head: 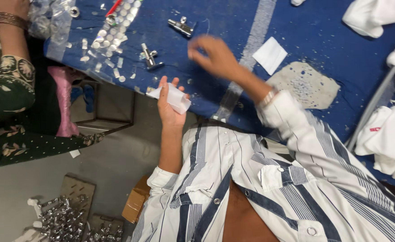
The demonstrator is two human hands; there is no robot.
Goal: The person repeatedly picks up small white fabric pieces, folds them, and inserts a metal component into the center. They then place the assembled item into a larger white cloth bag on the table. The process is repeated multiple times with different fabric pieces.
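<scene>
Pretty even bright light, soft shadows; the reaching right hand is motion-blurred, the shiny metal valve fittings glint.

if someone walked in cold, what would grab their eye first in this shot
Probably the blue table across the top, with two shiny metal valves lying on it. Just above the striped shirt, the left hand grips a small white bag, while the blurred right hand reaches over the table. At lower left, a heap of metal fittings glints on the floor.

- My left hand grips a white packet at the blue table's near edge.
- My right hand, blurred, hovers near a metal valve.
</scene>
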